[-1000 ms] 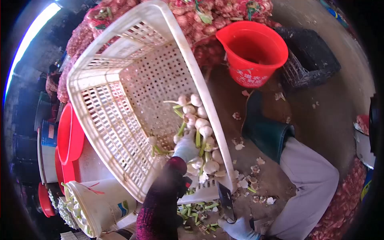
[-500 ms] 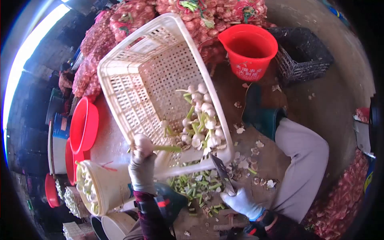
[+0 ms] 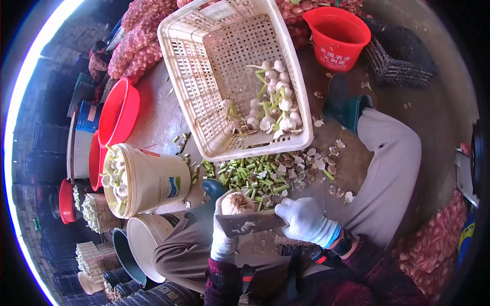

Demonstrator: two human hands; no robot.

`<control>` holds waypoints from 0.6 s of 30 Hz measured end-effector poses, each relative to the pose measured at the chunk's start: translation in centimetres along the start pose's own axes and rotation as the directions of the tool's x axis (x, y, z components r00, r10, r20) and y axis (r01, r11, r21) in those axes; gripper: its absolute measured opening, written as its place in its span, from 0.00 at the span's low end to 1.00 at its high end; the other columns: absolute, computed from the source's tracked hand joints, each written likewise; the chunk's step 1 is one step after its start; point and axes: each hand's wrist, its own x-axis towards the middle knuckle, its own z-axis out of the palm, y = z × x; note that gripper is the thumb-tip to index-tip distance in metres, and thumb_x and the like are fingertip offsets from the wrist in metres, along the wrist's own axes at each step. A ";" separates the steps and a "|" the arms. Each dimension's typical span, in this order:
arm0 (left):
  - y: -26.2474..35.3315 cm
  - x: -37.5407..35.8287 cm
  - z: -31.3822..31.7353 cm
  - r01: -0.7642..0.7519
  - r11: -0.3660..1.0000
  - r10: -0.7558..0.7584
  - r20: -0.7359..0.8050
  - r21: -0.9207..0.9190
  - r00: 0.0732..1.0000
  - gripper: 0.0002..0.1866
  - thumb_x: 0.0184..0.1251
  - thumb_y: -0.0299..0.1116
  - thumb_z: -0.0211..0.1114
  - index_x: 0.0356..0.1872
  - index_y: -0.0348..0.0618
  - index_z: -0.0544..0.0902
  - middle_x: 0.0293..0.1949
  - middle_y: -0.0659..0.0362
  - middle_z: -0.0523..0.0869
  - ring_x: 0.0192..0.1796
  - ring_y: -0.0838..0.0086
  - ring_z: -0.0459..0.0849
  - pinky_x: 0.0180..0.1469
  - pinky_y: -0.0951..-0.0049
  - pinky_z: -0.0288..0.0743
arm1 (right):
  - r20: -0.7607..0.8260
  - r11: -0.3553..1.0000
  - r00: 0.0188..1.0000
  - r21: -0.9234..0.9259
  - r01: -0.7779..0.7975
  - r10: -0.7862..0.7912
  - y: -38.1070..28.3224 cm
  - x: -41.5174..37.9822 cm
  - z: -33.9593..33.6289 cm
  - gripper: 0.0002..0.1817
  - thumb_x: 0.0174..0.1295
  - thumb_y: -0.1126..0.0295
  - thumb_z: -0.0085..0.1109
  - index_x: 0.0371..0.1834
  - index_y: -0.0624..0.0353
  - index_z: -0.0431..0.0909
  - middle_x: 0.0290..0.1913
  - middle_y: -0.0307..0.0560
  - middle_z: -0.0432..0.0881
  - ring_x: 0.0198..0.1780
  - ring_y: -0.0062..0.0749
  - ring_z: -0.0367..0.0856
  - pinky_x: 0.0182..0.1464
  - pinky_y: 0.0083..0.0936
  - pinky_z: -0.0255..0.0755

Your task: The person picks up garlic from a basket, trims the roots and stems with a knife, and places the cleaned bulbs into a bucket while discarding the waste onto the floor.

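Gloved in white, my left hand (image 3: 223,239) is closed around a garlic bulb (image 3: 237,203), whose root end faces up. My right hand (image 3: 309,222), also gloved, grips a knife (image 3: 250,223) with a broad flat blade. The blade lies level across the near side of the bulb, seemingly against it, and hides part of my left fingers. Beyond my hands stands a white plastic basket (image 3: 191,92) with garlic bulbs (image 3: 280,97) on short green stems inside. Cut green stem pieces (image 3: 250,173) and papery skins lie on the floor just below the basket.
A cream bucket (image 3: 158,178) of garlic stands at the left, near red tubs (image 3: 120,112). At the far right are a red bucket (image 3: 337,41) and a black crate (image 3: 403,66). Mesh sacks (image 3: 138,56) are piled behind. Another person (image 3: 98,61) sits at the far left.
My left hand has brought the garlic bulb from the basket's rim down and toward me, turning its root end up. The knife has swung level beside it. The view has tilted downward.
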 end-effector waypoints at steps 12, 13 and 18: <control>-4.7 1.5 -3.0 -0.012 0.955 0.070 -0.187 0.296 0.980 0.24 0.62 0.37 0.65 0.54 0.37 0.66 0.42 0.54 0.80 0.42 0.73 0.82 0.43 0.75 0.80 | 0.090 0.994 0.990 -0.014 -0.108 0.108 4.0 0.3 5.6 0.05 0.49 0.73 0.54 0.31 0.52 0.74 0.27 0.47 0.75 0.28 0.47 0.80 0.29 0.42 0.73; -4.7 1.5 -3.2 0.015 0.957 0.047 -0.206 0.289 0.977 0.24 0.62 0.37 0.65 0.54 0.37 0.67 0.42 0.54 0.80 0.42 0.74 0.82 0.41 0.75 0.80 | 0.103 0.993 0.988 -0.009 -0.117 0.117 4.3 0.4 6.2 0.05 0.49 0.73 0.54 0.31 0.52 0.74 0.27 0.47 0.75 0.28 0.47 0.80 0.29 0.42 0.73; -1.7 0.8 -0.7 0.008 1.000 -0.003 -0.163 0.029 0.987 0.43 0.27 0.39 0.80 0.52 0.39 0.69 0.42 0.56 0.80 0.48 0.72 0.78 0.47 0.73 0.76 | 0.343 0.941 0.881 -0.206 -0.268 0.326 9.2 0.0 7.9 0.09 0.48 0.69 0.55 0.33 0.53 0.80 0.31 0.51 0.82 0.34 0.47 0.83 0.34 0.41 0.76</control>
